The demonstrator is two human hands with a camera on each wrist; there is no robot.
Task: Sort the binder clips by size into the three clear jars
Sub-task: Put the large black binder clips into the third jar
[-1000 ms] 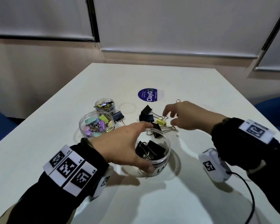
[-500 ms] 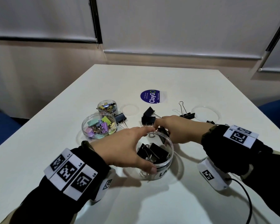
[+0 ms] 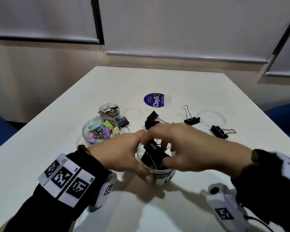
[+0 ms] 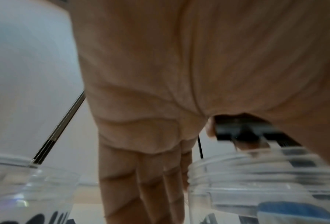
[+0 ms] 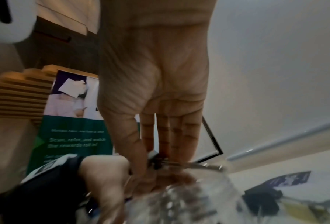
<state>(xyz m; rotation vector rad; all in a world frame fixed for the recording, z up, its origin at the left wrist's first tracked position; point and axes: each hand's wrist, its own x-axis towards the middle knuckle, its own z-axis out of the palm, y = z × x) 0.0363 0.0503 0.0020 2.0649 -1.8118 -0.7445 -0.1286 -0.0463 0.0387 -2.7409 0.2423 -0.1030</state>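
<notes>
My left hand [image 3: 132, 154] grips the large clear jar [image 3: 165, 179], thumb on its near wall and fingers on its far rim. Several black clips lie inside it. My right hand [image 3: 167, 143] hovers over the jar's mouth and pinches a large black binder clip [image 3: 151, 147] between thumb and fingers. The right wrist view shows that pinch on the clip [image 5: 155, 157] above the jar [image 5: 179, 201]. A medium jar [image 3: 100, 131] holds pastel clips, and a small jar [image 3: 109, 110] holds tiny ones. Loose black clips [image 3: 151, 120] [image 3: 192, 119] [image 3: 218, 131] lie beyond the hands.
Another dark clip [image 3: 123, 122] lies beside the medium jar. Two clear lids [image 3: 132, 113] [image 3: 210, 119] rest flat on the white table [image 3: 40, 148]. A blue round sticker [image 3: 154, 99] sits farther back. Blue chairs stand at both sides of the table.
My right hand left the loose pile with a black clip and came back over the large jar's mouth. My left hand kept its hold on the jar.
</notes>
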